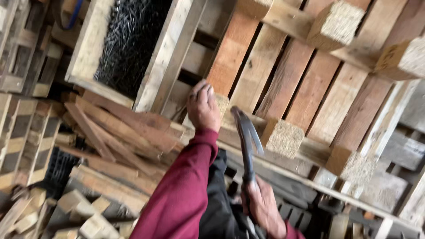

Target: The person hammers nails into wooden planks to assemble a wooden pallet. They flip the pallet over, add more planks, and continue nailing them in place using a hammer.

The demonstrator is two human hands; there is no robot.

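My left hand [202, 106], in a dark red sleeve, presses on a pressed-wood block at the edge of a wooden pallet [305, 84] that stands tilted in front of me. My right hand [262, 207] grips the handle of a dark metal claw tool [245, 132]. The tool's curved forked head points up toward the pallet's lower edge, just right of my left hand. Another chipboard block [283, 138] sits right beside the tool's head.
A wooden box full of black nails [128, 44] stands at the upper left. Loose boards and broken planks [119, 132] lie heaped at the left, with small wood offcuts [84, 217] at the bottom left. More stacked pallets [22, 119] fill the far left.
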